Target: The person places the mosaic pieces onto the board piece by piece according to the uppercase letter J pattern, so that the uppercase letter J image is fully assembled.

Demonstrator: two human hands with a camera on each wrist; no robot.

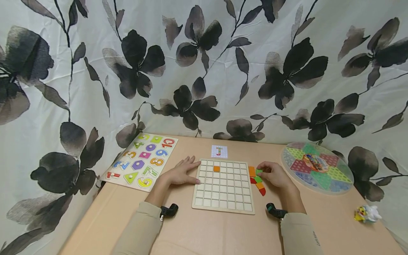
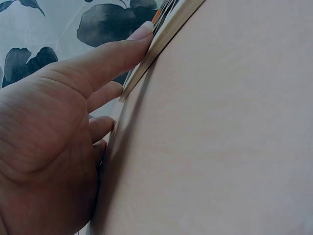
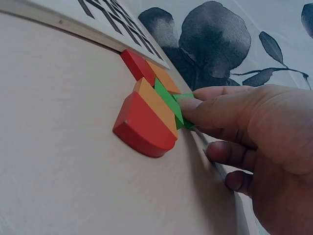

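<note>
A pale square-grid board [image 1: 224, 205] lies on the table, with one orange square tile [image 1: 216, 169] in its upper part. My left hand [image 1: 180, 172] stays at the board's left edge, fingers extended; in the left wrist view its thumb [image 2: 115, 56] touches the board's rim. On the right side, my right hand [image 1: 275, 173] pinches a green block [image 1: 259, 171] between thumb and fingers. Beside that block lie a second green block [image 3: 168, 103], orange blocks [image 3: 155, 108] and red blocks [image 3: 144, 125], grouped close to the board's right edge.
Behind the board lies a small gridded card [image 1: 224, 146] with a coloured figure. A number-and-shape puzzle board [image 1: 149, 151] is at left. A round multicoloured game board [image 1: 318, 179] and a small toy figure [image 1: 366, 214] sit at right. Floral cloth [image 1: 239, 71] hangs behind the table.
</note>
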